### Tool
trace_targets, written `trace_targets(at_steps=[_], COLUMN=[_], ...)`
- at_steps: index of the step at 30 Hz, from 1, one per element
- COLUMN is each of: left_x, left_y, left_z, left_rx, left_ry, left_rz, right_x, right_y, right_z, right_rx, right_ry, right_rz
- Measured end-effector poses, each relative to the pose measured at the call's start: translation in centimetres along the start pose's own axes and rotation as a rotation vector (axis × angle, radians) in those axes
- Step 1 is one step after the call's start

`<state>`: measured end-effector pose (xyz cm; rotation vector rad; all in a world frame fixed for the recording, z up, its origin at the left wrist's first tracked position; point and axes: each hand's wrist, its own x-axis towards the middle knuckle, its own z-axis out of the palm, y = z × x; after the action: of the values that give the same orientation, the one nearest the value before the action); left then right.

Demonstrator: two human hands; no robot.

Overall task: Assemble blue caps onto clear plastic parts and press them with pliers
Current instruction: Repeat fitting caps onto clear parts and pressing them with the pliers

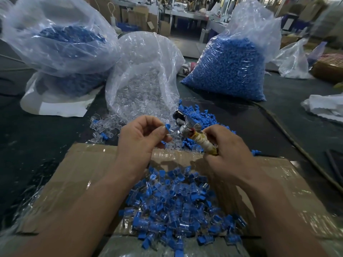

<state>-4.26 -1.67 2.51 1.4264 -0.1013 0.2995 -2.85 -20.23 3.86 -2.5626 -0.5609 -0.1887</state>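
Two hands were above the cardboard box (83, 164): left hand (143, 138) pinched a blue cap (167, 126) between thumb and forefinger; right hand (228, 145) fingers clamped round tape-wrapped pliers (185, 125).

Dim, bluish light; glare on plastic bags (61, 43); blurred, wide-angle-warped edges.

bare dark table (46, 141) left, bags (146, 75) crowding behind, box (89, 164) near

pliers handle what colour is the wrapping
Pale yellow and white wrapping on the pliers, seen in the head view.
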Motion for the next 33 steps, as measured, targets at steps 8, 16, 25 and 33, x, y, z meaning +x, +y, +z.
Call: trace_targets(at_steps=[8,16,25,33], left_x=[-0.10,-0.17,-0.35,-0.47], left_y=[0.09,0.22,0.39,0.39], left_z=[0.14,0.19,0.35,0.49], left_rx=[0.037,0.072,0.121,0.165], left_ry=[-0.006,-0.022,-0.033,-0.011], left_rz=[0.038,0.043,0.040,0.063], right_x=[0.07,0.05,0.08,0.15], right_y=[0.10,0.13,-0.22,-0.42], right_z=[0.31,0.41,0.10,0.34], right_rx=[-0.022,-0.035,-0.072,-0.008], right_ry=[-0.018,-0.073,-0.089,-0.061], right_rz=[-0.003,-0.004,-0.016,0.030])
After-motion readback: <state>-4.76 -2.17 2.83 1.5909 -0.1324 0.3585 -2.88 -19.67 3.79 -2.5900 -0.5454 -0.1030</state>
